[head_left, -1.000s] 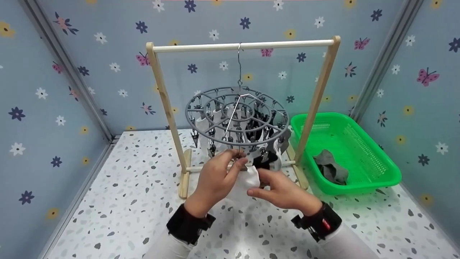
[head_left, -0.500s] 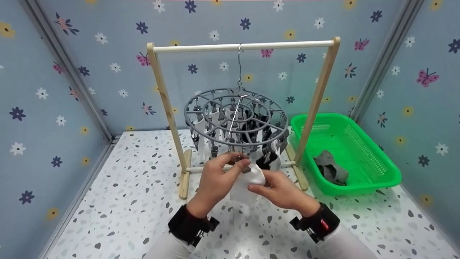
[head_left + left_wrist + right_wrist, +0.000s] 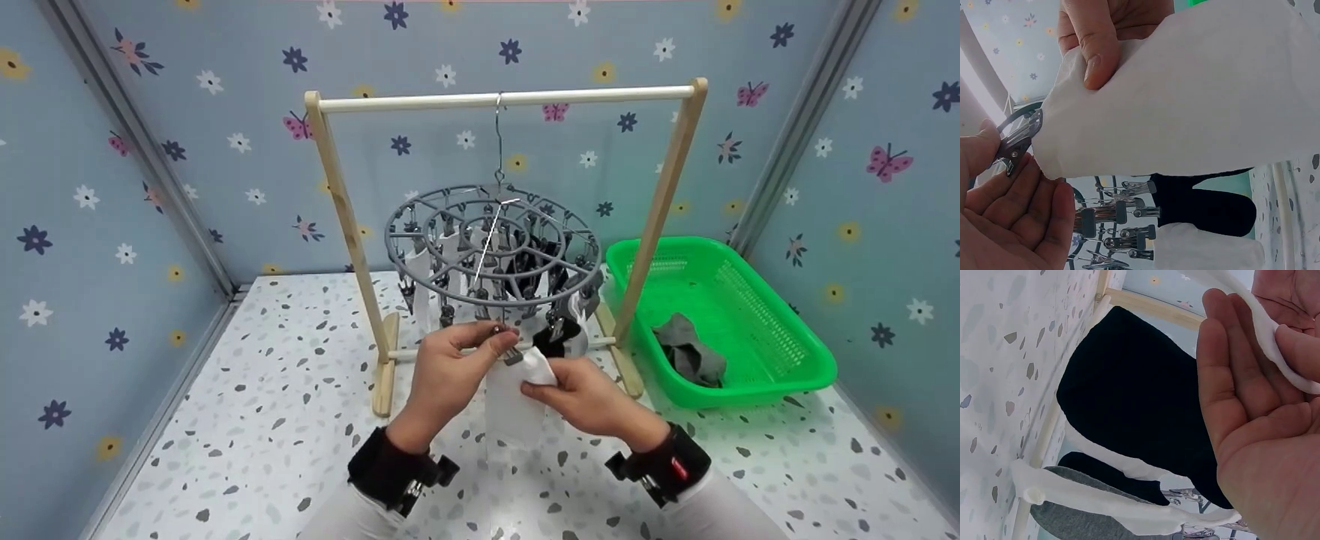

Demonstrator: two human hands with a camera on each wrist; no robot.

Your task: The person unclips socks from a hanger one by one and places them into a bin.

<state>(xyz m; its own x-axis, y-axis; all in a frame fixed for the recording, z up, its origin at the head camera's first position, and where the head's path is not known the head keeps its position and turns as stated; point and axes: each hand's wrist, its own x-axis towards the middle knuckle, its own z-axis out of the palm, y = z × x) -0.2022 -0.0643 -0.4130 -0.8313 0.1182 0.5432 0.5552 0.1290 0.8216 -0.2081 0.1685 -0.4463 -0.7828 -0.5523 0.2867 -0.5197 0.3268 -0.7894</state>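
Note:
A white sock [image 3: 514, 409] hangs between the two hands under the front of a round grey clip hanger [image 3: 431, 283]. My left hand [image 3: 448, 375] pinches a grey clothes clip [image 3: 513, 358] whose tip sits on the sock's upper edge. In the left wrist view the clip [image 3: 1021, 135] meets the edge of the cloth, with the thumb on its handle. My right hand [image 3: 592, 397] pinches the sock's top corner between thumb and fingers. Behind it in the right wrist view hangs a black sock [image 3: 1134, 388].
The hanger hooks onto a wooden rack [image 3: 510, 97] and bears several white, black and grey socks on clips. To the right stands a green basket [image 3: 750, 300] with a grey sock [image 3: 690, 352] inside. Patterned walls enclose the speckled table [image 3: 285, 420].
The clip's tip has come into view on the sock's edge, and more of the sock shows hanging down. Both hands have shifted only slightly. The hanger has turned a little.

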